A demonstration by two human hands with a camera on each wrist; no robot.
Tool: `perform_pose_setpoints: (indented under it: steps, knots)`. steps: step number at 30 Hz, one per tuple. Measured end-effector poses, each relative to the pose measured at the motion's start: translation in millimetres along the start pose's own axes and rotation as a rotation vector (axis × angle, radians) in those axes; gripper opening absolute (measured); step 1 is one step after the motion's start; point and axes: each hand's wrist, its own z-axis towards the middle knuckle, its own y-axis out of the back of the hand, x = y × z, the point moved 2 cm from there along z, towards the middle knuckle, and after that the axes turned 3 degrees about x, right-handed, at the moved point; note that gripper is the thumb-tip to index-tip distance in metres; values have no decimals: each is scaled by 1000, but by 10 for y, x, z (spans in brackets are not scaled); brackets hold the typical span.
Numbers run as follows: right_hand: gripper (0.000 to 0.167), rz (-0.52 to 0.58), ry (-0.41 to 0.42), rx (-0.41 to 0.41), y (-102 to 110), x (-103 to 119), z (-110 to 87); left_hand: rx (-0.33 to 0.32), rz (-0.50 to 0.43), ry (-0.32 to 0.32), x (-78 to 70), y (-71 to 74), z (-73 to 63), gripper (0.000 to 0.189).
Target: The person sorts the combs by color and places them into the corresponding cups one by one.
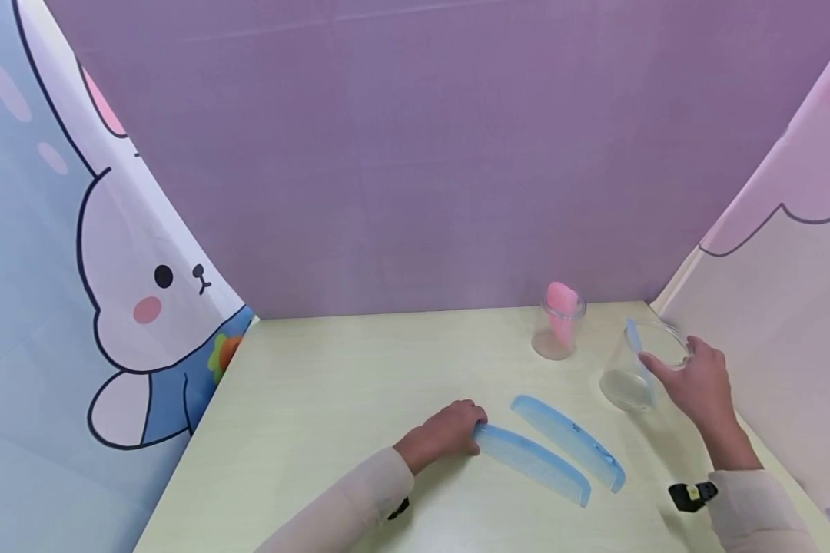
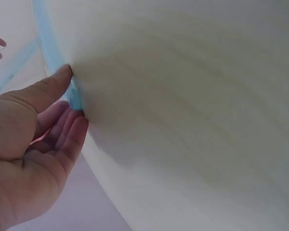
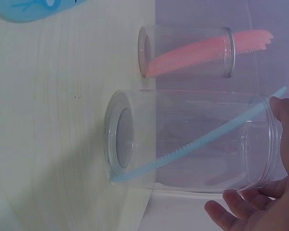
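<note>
My left hand [image 1: 448,430] pinches the left end of a light blue comb [image 1: 534,464] lying over the table; in the left wrist view its thumb and fingers close around the comb's tip. Just behind lies a second blue comb [image 1: 570,439] with a small printed mark. At the right, my right hand [image 1: 700,385] grips the rim of a clear jar [image 1: 625,390], thumb on one side and fingers on the other. Inside this jar leans a slim blue comb [image 3: 197,141], its tip poking above the rim.
A smaller clear jar [image 1: 548,346] holding a pink comb [image 1: 562,298] stands behind, near the table's back edge. A purple cloth wall [image 1: 415,169] rises at the back, with printed cloths on the left and right sides of the pale table [image 1: 332,376].
</note>
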Motion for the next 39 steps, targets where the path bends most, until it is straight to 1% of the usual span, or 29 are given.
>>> perform_pose_setpoints:
  steps: [3,8,14,17,22,24,27,30,34,39]
  knots:
    - [103,4,5,-2,5,4,5,19,27,-22,14,15,14,39]
    - [102,15,9,-5,0,2,-6,43,53,-45,50,10,34,36]
    - [102,20,14,-3,-13,4,-36,36,73,-107,76,-22,46,26]
    - [101,16,25,-8,-9,5,-42,25,74,-129,69,-21,33,28]
    - [100,14,37,-14,-2,7,-36,22,77,-108,45,-4,13,41]
    - [100,14,39,-18,1,3,-33,33,66,-92,35,-4,17,42]
    - [100,16,37,-20,10,8,-34,44,83,-89,16,-6,22,44]
    - [100,19,35,-21,16,14,-40,45,121,-112,-7,-17,31,44]
    - [100,17,30,-20,15,28,-49,26,168,-149,-22,-21,38,35]
    - [101,13,15,-8,7,28,-67,7,202,-172,-13,-35,26,32]
